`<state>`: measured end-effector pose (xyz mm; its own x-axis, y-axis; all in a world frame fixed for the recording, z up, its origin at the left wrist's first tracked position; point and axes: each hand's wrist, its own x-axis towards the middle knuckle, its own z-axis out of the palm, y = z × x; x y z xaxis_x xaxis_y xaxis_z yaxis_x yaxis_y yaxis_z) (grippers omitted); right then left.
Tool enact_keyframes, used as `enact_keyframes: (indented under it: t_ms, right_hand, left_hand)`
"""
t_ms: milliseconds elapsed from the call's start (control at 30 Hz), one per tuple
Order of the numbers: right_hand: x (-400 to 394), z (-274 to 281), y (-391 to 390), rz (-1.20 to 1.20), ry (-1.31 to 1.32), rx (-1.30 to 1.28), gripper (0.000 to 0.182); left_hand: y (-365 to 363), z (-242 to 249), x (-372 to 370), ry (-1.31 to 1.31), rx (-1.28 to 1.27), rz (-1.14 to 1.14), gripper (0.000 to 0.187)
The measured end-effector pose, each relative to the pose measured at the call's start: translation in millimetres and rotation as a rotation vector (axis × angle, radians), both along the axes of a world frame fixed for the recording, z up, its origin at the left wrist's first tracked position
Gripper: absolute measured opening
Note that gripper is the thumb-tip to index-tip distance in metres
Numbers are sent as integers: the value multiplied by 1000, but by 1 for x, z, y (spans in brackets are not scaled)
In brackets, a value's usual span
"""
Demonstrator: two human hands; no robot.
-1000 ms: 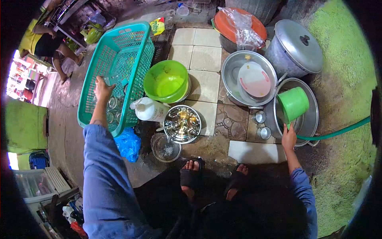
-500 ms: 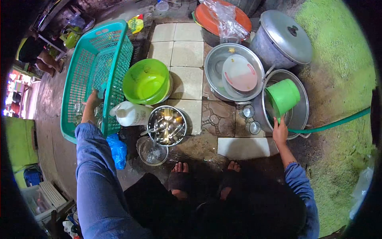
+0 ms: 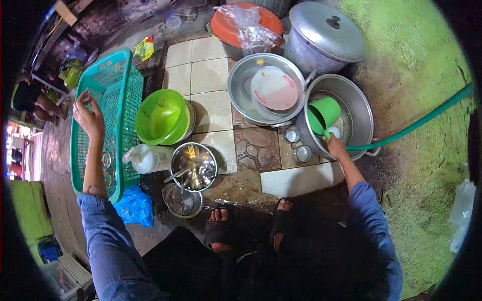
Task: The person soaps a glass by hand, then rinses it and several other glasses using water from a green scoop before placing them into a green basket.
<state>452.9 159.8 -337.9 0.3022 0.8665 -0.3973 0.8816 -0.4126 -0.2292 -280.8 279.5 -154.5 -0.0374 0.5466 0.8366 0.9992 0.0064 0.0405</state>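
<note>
Gripping the green scoop (image 3: 324,114) by its handle, our right hand (image 3: 335,147) tips it inside the steel basin (image 3: 357,108) (hose (image 3: 416,123) at its rim). Our left hand (image 3: 89,115) hovers empty, fingers loosely spread, over the teal basket (image 3: 108,80) holding glasses (image 3: 106,160).

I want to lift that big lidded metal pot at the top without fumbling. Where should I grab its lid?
Take the lid by its small dark knob at the centre, coming straight down from above. The domed top is smooth, and the knob is the only raised part for fingers to pinch.
</note>
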Motion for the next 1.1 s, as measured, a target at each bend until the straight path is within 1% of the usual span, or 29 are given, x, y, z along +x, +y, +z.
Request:
enact_keyframes:
  t_ms: [33,100,133,167,200,233,267,300,333,367,400,433,467,500,567,600,633,667,700,767,800,833,900,933,967,1000,1033,1067,1100]
  right_hand:
    - [8,-8,4,-12,3,2,56]
    - [25,-44,11,110,193,128,52]
    - [31,-61,16,97,199,127,52]
    - [36,-75,23,150,301,128,49]
    - [41,-80,27,203,402,133,46]
    - [40,-79,29,189,407,138,46]
    - [31,-74,33,138,333,83,44]
    - [23,-71,34,88,261,26,42]
    - [18,-66,33,86,262,86,35]
    - [22,-73,33,78,262,84,35]
    - [28,-85,35,131,187,24,35]
    - [35,-92,37,185,110,-34,34]
    - [38,-93,35,207,104,-88,33]
    - [40,-93,32,205,103,-93,33]
    - [41,-78,24,444,171,32,31]
    - [37,-53,21,442,170,29,31]
    - [29,-10,19,215,425,-130,30]
    - [24,25,15,-22,674,-291,30]
    - [25,42,7,-25,673,-298,30]
    - [24,65,-12,-350,1044,-282,32]
    - [27,70,-23,-371,1128,-247,32]
    - [22,76,-34,-375,1132,-248,32]
    - [9,89,-58,-346,970,-106,32]
    - [6,93,-66,-364,923,-100,33]
    - [4,86,-77,-372,924,-99,33]
    - [2,71,-89,-220,691,161,33]
    - [0,58,-99,-64,446,407,35]
    - [2,50,-107,-85,358,359,36]
    - [-2,51,-111,-87,356,359,36]
  left_hand:
    - [1,9,30,-70,20,-217,32]
    - [-14,13,103,35,-4,-478,30]
    - [-25,8,141,106,-6,-639,30]
    - [-34,-6,174,106,-116,-841,32]
    - [-46,-31,198,221,-337,-782,33]
    - [-59,-50,239,223,-359,-949,33]
    - [-76,-38,282,359,-681,-989,31]
    - [-83,-80,309,114,-581,-1166,30]
    - [-93,-104,337,53,-712,-1310,40]
    - [-105,-121,363,33,-811,-1337,39]
    - [-118,-126,384,168,-1089,-1227,45]
    - [-127,-141,403,106,-979,-1267,51]
    - [-133,-162,420,45,-870,-1302,57]
    - [-135,-180,436,42,-874,-1305,57]
    - [-137,-205,467,-80,-949,-1151,68]
    - [-134,-208,481,-5,-1065,-1089,72]
    - [-132,-213,493,-7,-1065,-1094,72]
    - [-132,-220,503,52,-987,-1081,74]
    - [-135,-228,511,107,-911,-1065,76]
    - [-140,-245,526,150,-915,-1004,77]
    - [-141,-250,529,200,-910,-944,78]
    - [-139,-247,531,204,-914,-946,78]
    - [-133,-242,535,209,-1134,-911,80]
    - [-130,-243,537,213,-1140,-917,80]
    - [-124,-243,538,209,-1228,-910,83]
    - [-122,-244,537,205,-1314,-900,87]
    - [-123,-244,535,207,-1316,-905,87]
    - [-124,-243,533,165,-1317,-907,90]
    - [-126,-244,530,123,-1317,-909,93]
